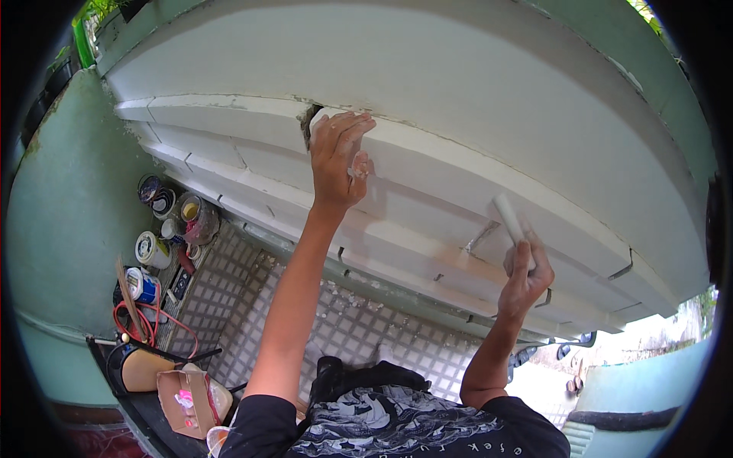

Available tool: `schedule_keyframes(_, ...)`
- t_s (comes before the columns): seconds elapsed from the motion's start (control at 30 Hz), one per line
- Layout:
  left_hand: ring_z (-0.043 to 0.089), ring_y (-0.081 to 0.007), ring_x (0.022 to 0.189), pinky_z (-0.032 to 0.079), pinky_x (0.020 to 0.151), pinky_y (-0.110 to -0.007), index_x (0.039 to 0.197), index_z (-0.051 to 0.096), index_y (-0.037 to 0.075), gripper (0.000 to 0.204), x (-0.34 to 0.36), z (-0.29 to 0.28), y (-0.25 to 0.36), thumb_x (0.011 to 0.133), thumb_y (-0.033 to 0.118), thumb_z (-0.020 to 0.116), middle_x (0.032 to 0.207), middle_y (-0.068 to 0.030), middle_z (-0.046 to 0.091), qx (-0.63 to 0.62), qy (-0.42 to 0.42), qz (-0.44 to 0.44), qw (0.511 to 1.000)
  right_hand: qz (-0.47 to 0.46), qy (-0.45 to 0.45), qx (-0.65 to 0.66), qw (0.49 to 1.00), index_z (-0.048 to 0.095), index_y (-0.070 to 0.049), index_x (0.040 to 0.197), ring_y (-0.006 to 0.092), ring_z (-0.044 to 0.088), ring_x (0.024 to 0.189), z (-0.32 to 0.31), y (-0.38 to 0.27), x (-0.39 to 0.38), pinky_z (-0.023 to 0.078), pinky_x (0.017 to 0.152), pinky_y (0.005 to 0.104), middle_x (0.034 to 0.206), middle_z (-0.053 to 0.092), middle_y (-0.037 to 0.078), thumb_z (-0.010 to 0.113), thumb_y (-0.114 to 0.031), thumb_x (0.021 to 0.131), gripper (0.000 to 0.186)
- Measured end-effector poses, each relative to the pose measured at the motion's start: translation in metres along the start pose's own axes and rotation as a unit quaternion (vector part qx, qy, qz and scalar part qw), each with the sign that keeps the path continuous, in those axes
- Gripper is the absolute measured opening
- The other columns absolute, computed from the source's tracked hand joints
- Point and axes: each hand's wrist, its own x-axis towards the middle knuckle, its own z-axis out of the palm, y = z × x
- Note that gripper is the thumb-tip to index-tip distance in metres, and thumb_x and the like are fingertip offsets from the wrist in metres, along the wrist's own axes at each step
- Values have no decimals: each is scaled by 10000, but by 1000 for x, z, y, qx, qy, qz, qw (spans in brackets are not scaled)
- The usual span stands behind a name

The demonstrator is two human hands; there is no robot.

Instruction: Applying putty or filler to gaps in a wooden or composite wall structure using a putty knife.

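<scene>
Against the upper white moulding (pixel 450 156) of the wall, my left hand (pixel 340 156) rests with its fingers stretched over the ledge. White paste or dust coats the fingers and thumb, and I see no tool in it. Just beside its fingertips a dark, ragged gap (pixel 309 126) breaks the moulding. Farther right and lower, my right hand (pixel 527 271) is closed around a pale, narrow, flat-looking piece (pixel 509 217); its exact kind I cannot make out. That piece points up toward the moulding, and white dust covers the fingers holding it.
At the left stand several paint buckets (pixel 153 249) and a clear container (pixel 200 217), with a red cable (pixel 156 313) nearby. A chair (pixel 145 369) and an open cardboard box (pixel 183 404) are at lower left. White crumbs lie on the checkered floor tiles (pixel 336 324).
</scene>
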Motion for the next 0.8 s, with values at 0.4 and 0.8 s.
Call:
schedule_keyframes(0.4, 545, -292, 1107, 314, 1031, -489, 1115, 624, 98, 366, -2, 4, -3, 788, 164, 472, 1136, -77, 622, -25, 15, -3, 1000, -41, 62, 34, 997, 598, 12, 1240, 42, 344, 516, 18, -27, -1, 275, 459, 204, 633, 461, -34, 488, -89, 975, 304)
schedule_keyframes(0.8, 576, -281, 1046, 328, 1007, -474, 1056, 632, 90, 316, -4, 17, -10, 837, 207, 437, 1066, -69, 651, 3, 69, 11, 998, -27, -18, -154, 988, 637, -33, 1212, 92, 472, 497, 71, -59, 3, 376, 476, 225, 618, 572, 62, 576, -65, 914, 306)
